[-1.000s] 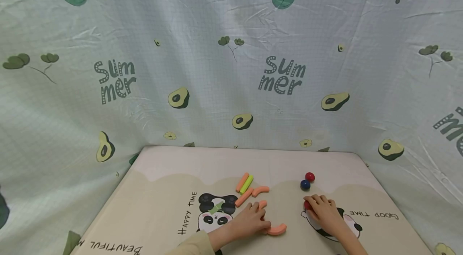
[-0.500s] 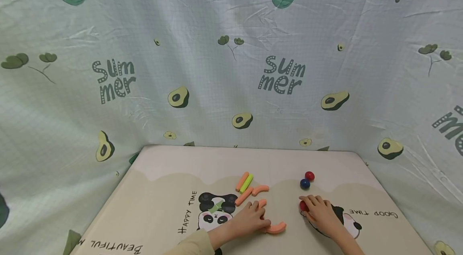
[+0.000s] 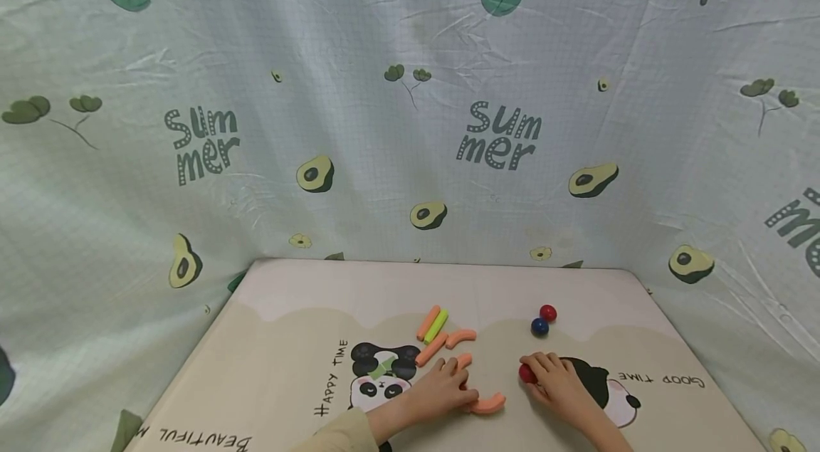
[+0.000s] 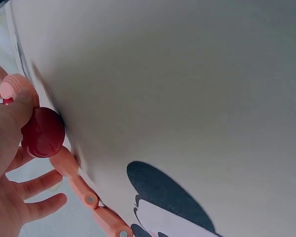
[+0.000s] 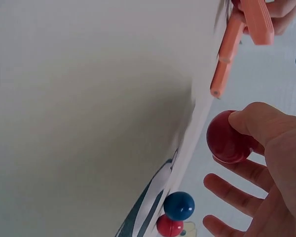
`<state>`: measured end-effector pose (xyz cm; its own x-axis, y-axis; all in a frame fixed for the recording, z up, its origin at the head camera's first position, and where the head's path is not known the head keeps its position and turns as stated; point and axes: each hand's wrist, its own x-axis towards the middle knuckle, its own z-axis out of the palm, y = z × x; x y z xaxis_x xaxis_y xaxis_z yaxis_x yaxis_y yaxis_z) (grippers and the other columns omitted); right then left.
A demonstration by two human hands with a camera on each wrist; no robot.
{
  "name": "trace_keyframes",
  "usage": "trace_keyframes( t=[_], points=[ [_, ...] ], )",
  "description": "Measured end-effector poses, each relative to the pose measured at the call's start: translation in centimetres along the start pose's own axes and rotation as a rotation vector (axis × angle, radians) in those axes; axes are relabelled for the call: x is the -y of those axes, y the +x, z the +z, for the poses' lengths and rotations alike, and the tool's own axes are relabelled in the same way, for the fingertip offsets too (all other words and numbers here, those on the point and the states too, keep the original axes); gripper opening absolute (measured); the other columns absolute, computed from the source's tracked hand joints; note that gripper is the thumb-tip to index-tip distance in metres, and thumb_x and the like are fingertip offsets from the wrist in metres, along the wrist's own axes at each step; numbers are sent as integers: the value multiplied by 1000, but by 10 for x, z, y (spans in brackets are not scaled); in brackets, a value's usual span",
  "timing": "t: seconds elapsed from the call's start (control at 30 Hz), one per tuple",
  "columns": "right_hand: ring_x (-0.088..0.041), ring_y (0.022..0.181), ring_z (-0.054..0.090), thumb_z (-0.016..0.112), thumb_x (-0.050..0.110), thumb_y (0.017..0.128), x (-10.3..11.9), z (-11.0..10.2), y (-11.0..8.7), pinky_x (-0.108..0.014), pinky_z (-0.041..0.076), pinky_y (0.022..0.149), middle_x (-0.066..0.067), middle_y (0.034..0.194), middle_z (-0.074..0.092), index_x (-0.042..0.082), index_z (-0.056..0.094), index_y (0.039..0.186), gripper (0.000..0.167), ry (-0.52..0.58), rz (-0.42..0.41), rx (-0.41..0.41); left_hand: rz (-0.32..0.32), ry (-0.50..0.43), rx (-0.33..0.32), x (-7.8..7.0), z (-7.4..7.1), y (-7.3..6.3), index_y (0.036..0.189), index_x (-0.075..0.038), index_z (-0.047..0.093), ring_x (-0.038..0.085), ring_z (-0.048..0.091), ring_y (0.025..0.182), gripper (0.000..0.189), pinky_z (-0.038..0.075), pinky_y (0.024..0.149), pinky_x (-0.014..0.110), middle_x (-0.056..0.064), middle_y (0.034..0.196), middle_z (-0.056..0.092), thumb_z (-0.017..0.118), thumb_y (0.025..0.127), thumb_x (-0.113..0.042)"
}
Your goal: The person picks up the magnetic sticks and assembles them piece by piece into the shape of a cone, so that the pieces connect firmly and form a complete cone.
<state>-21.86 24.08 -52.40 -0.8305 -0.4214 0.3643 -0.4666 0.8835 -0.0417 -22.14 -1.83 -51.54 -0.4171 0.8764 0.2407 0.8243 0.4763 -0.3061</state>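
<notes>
My left hand (image 3: pixel 438 391) pinches a dark red ball (image 4: pixel 43 133) between thumb and fingers, low over the table among the orange pieces. A curved orange piece (image 3: pixel 490 404) lies just past its fingertips. To the right, my right hand (image 3: pixel 559 382) holds another red ball (image 5: pixel 227 138) with the thumb on its near side, while the other fingers spread out behind. In the head view this ball (image 3: pixel 527 374) shows at the fingertips, with part of it covered by the hand. A second orange piece (image 3: pixel 464 360) is partly hidden behind the left hand.
A blue ball (image 3: pixel 540 327) and a red ball (image 3: pixel 547 313) sit together toward the back right. Several orange sticks (image 3: pixel 432 349), a curved orange piece (image 3: pixel 461 338) and a yellow-green stick (image 3: pixel 436 327) lie mid-table. A printed curtain (image 3: pixel 371 117) hangs behind the table (image 3: pixel 288 295).
My right hand has slid left and slightly toward me with its red ball, closer to the curved orange piece. The left hand has stayed almost still.
</notes>
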Motion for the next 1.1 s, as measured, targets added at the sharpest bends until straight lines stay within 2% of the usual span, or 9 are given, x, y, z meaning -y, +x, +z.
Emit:
trace_keyframes(
  t=[0.1,0.33,0.53,0.7,0.93,1.1],
  points=[
    [-14,88,49,69,23,74,2,1,-1,-38,39,74,4,98,56,14,58,104,33,-15,-21,-6,-9,-4,-4,0,1,0,97,-34,54,10,38,83,13,28,67,21,-9,85,46,45,89,-37],
    [-12,88,48,69,26,73,7,2,0,-35,38,73,6,98,56,17,58,104,33,-30,-57,2,-47,-133,-18,2,2,0,90,-31,55,8,38,79,11,32,67,20,-8,86,48,45,90,-34],
    [-9,86,46,71,25,71,12,1,0,-34,38,71,8,96,55,18,58,102,34,-23,-100,-28,-16,-110,-40,3,1,-2,92,-29,56,8,43,78,11,33,67,18,-8,86,51,46,91,-34],
    [-10,88,47,69,26,73,14,-1,1,-34,38,73,9,99,55,19,58,102,33,-6,-98,-9,-6,-123,-49,4,0,-2,90,-29,57,7,44,79,7,32,68,17,-8,86,52,51,89,-33],
    [-10,87,47,71,25,70,19,-5,3,-34,38,71,8,98,55,19,58,102,35,-8,-141,-52,-34,-170,-14,4,-1,-1,90,-30,56,7,44,81,7,33,68,17,-8,87,51,51,89,-34],
    [-10,90,47,70,24,71,22,-9,4,-35,39,74,8,99,56,19,58,104,35,13,-143,-40,-34,-155,-21,4,-1,-1,90,-31,57,7,44,80,7,33,67,17,-9,85,50,51,88,-35]
  ],
)
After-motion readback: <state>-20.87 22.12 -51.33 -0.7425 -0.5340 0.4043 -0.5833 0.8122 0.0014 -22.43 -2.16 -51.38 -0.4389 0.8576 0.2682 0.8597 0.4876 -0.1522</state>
